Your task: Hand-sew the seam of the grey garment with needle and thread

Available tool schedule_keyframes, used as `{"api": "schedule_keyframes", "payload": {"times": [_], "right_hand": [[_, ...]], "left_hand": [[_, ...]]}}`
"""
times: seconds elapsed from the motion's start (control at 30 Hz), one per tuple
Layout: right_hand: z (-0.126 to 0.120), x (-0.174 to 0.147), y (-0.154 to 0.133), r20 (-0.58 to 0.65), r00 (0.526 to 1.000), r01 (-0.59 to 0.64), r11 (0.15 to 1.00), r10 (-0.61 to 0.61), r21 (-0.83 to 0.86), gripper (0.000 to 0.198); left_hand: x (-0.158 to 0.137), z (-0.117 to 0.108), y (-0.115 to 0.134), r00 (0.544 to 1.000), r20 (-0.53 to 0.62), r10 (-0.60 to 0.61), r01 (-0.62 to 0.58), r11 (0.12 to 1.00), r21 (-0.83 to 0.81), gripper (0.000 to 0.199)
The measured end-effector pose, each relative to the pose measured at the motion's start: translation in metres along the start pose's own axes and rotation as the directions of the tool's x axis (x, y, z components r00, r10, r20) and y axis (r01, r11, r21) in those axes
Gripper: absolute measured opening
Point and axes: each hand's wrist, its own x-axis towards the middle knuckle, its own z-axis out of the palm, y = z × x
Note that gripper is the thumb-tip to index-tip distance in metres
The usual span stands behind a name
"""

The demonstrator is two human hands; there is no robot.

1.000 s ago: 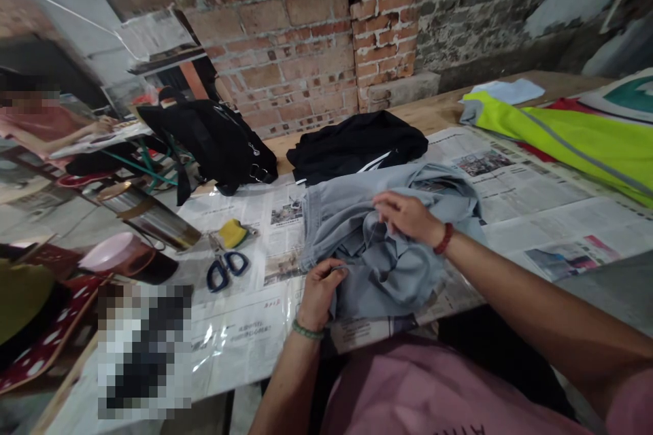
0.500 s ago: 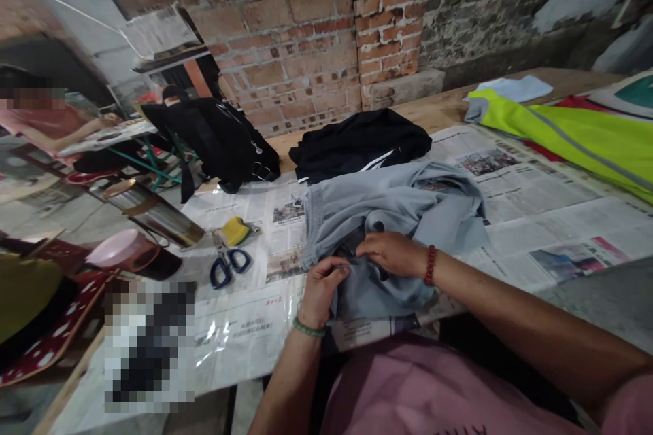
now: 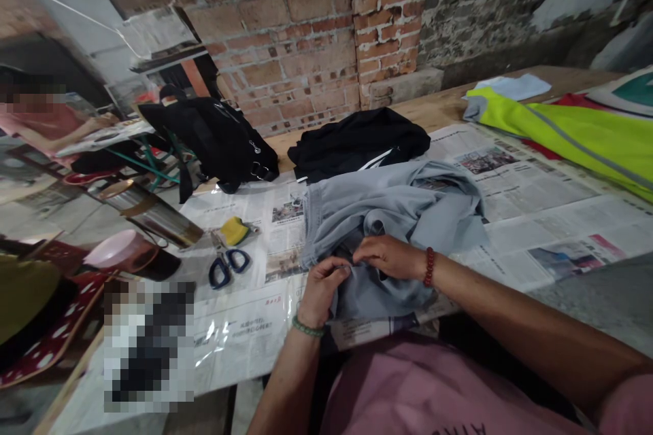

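Observation:
A light grey garment point(image 3: 357, 200) lies bunched on the newspaper-covered table, a gathered band along its left side. My left hand point(image 3: 321, 289), with a green bead bracelet, pinches its cloth between thumb and fingers. Close beside it, my right hand point(image 3: 390, 257), wearing a red bead bracelet, is closed with its fingertips at the same dark fold. Anything small between the right fingertips is too fine to make out. Blue-handled scissors point(image 3: 228, 265) rest to the left, touching a yellow piece point(image 3: 235, 231).
Behind the garment sit black clothing point(image 3: 360, 143) and a black bag point(image 3: 224, 143). A metal flask point(image 3: 158, 214) and a lidded cup point(image 3: 132, 255) stand on the left. A bright yellow garment point(image 3: 571, 132) covers the right back. Another person point(image 3: 56, 122) sits at far left.
My right hand has shifted slightly left and down, bringing its fingertips closer to my left hand. The left hand keeps its pinch on the grey cloth.

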Motion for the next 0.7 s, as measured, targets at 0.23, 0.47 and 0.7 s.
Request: {"api": "schedule_keyframes", "payload": {"times": [0.23, 0.47, 0.7], "right_hand": [[0.001, 0.001, -0.005, 0.043, 0.933, -0.329, 0.796, 0.358, 0.509, 0.017], [0.001, 0.002, -0.009, 0.145, 0.856, -0.339, 0.327, 0.496, 0.882, 0.029], [0.004, 0.002, -0.018, 0.173, 0.865, -0.239, 0.085, 0.472, 0.967, 0.024]], "left_hand": [[-0.002, 0.001, 0.002, 0.999, 0.051, 0.01, -0.01, 1.0, -0.004, 0.008], [-0.003, 0.001, 0.0, 0.994, 0.097, 0.057, -0.063, 0.996, 0.059, 0.01], [0.001, -0.002, -0.009, 0.987, 0.107, 0.123, -0.129, 0.99, 0.049, 0.011]]}}
